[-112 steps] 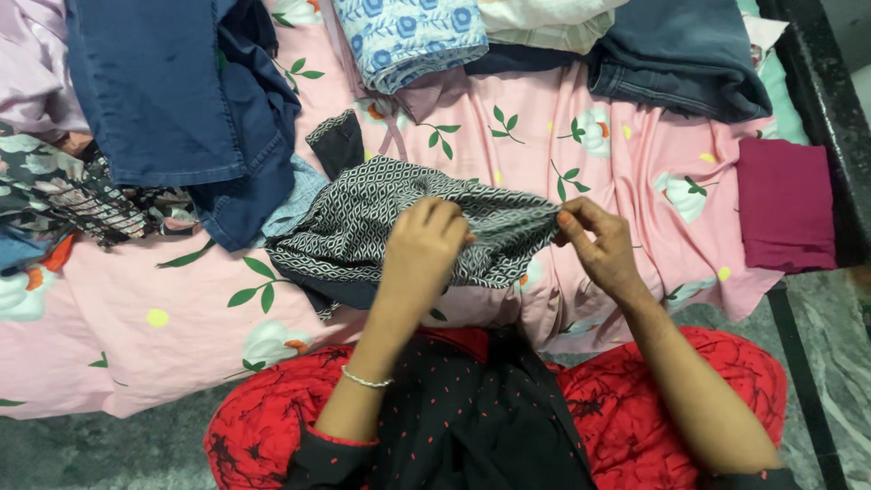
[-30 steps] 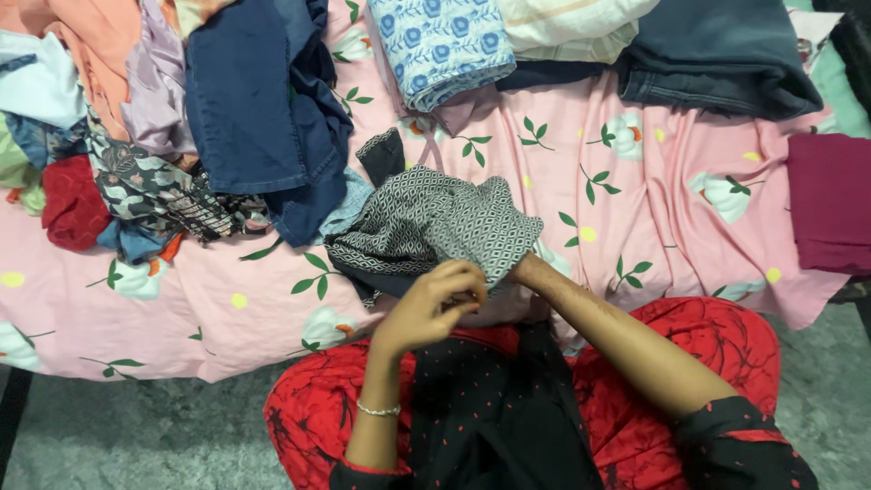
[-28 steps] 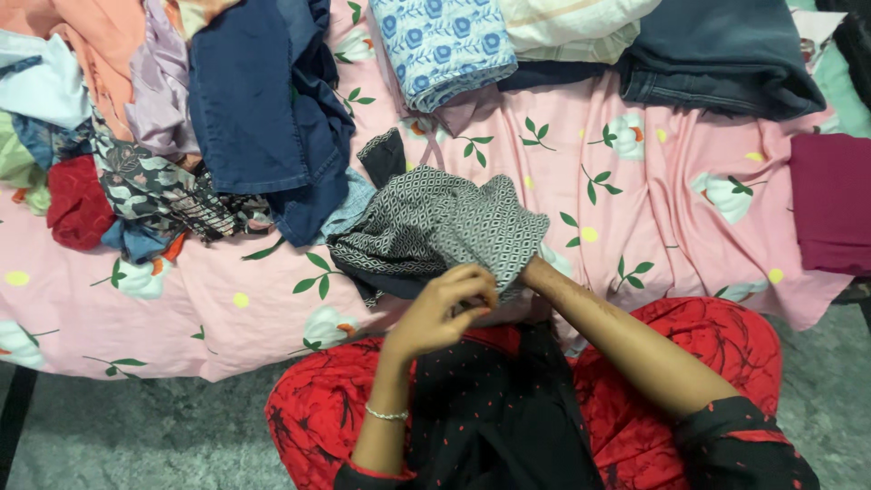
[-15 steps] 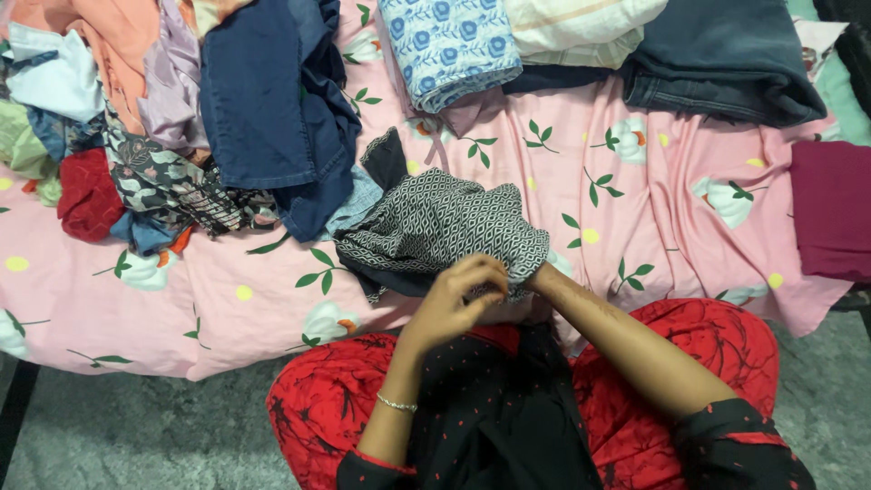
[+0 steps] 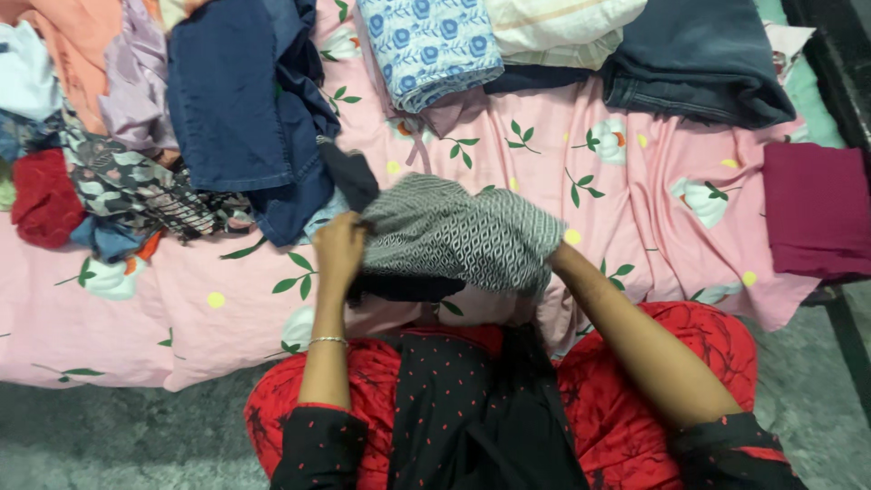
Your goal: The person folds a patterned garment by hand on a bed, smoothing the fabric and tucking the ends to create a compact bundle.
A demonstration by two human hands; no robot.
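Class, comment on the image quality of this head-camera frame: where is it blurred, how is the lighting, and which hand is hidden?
Head view: soft, even light with no glare or hard shadows; the patterned grey garment and left hand look slightly motion-smeared, while the blue floral fabric stays fairly sharp; the right hand is hidden inside the garment, only its forearm showing.

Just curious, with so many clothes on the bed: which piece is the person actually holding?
The black-and-white diamond-patterned garment at the bed's near edge. The left hand grips its left side; the others lie untouched.
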